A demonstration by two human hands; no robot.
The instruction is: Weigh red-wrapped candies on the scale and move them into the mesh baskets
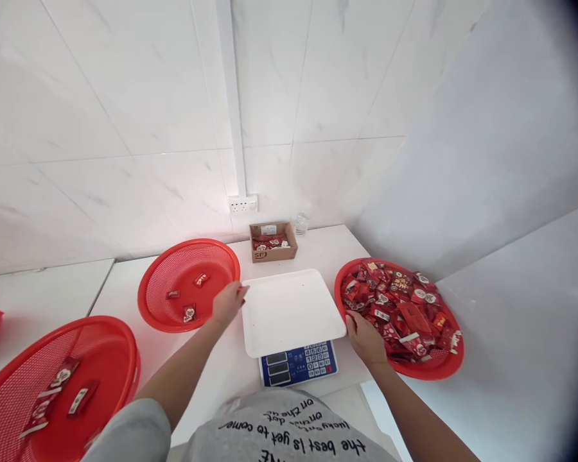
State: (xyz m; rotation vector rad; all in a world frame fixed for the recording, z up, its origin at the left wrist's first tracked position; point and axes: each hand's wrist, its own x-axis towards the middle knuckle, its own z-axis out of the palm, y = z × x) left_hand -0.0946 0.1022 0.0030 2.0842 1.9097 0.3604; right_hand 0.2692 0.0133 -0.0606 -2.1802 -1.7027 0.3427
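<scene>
A white rectangular tray (291,311) lies above a blue weighing scale (298,364), whose keypad and dark displays show at the tray's near edge. My left hand (228,303) has its fingers closed on the tray's left edge, beside a red basket (147,292) with a few red packets. At the tray's right edge, near its front corner, is my right hand (363,335), its fingers closed there and close to the rim of a red basket (455,369) heaped with red packets.
A small cardboard box (273,255) of red packets stands by the wall, with a clear glass (301,223) beside it. Another red basket (133,359) with several packets is at the lower left. A socket strip (243,204) is on the wall.
</scene>
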